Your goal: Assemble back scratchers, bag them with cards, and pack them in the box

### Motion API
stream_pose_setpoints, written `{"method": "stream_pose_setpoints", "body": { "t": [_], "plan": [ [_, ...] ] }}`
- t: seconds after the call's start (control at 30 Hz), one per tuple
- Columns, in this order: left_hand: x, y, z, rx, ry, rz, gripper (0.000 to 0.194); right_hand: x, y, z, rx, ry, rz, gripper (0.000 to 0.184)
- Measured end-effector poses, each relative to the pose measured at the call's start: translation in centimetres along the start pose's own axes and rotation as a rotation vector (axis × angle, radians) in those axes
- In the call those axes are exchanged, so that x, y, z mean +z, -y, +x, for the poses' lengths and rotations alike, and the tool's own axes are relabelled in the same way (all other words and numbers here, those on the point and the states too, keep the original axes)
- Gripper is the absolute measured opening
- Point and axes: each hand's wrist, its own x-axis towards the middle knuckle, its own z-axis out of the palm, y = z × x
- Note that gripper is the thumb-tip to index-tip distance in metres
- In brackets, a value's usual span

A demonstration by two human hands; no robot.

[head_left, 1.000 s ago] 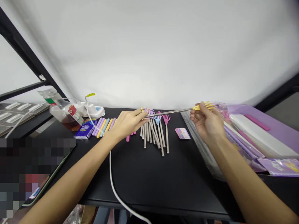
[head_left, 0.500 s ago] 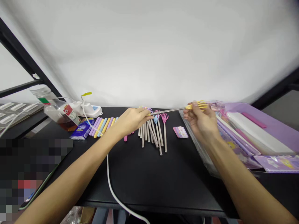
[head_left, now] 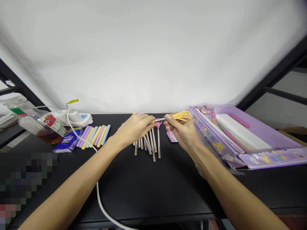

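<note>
Between my hands is a telescopic back scratcher (head_left: pixel 181 116) with a yellow claw head and a short stretch of metal rod showing. My left hand (head_left: pixel 134 127) is closed on its handle end, where a bit of yellow shows at the fingertips. My right hand (head_left: pixel 181 129) pinches the rod just below the claw. Under and beside my left hand lie several metal back scratcher rods (head_left: pixel 153 147) with coloured claw heads, partly hidden by the hand. A small printed card (head_left: pixel 171 136) lies on the black table, partly behind my right hand.
Several pastel handles (head_left: pixel 96 135) lie in a row at left, near a blue tissue pack (head_left: pixel 68 140), a power strip (head_left: pixel 81 119) and a tilted bottle (head_left: pixel 40 123). A white cable (head_left: pixel 99 198) crosses the table. At right stands a purple display box (head_left: pixel 268 137) with packaged contents.
My right hand has moved left towards my left hand, and the rod between them has shortened. The view has turned to the right.
</note>
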Motion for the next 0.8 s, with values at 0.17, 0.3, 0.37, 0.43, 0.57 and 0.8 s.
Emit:
{"method": "stream_pose_setpoints", "body": {
  "t": [0.17, 0.3, 0.37, 0.43, 0.57, 0.8],
  "plan": [
    [0.1, -0.3, 0.2, -0.018, 0.029, -0.060, 0.029, 0.1, -0.2, -0.2, -0.008, 0.037, -0.046, 0.028],
    [0.0, -0.3, 0.3, -0.079, 0.091, -0.172, 0.026, 0.1, -0.2, -0.2, -0.029, 0.082, -0.103, 0.024],
    [-0.4, 0.4, 0.1, -0.075, 0.118, -0.152, 0.028, -0.5, 0.3, 0.2, -0.055, 0.054, -0.133, 0.023],
    [-1.0, 1.4, -0.2, -0.073, 0.133, -0.101, 0.030, -1.3, 0.9, 0.8, -0.106, -0.063, -0.118, 0.024],
    [-1.4, 2.5, 0.1, -0.101, 0.140, 0.047, 0.032, -2.6, 1.7, 1.8, -0.171, -0.264, -0.018, 0.029],
    [0.0, 3.0, 0.1, -0.044, 0.012, 0.269, 0.033, -4.5, 3.4, 2.6, -0.221, -0.384, -0.004, 0.026]
  ]
}}
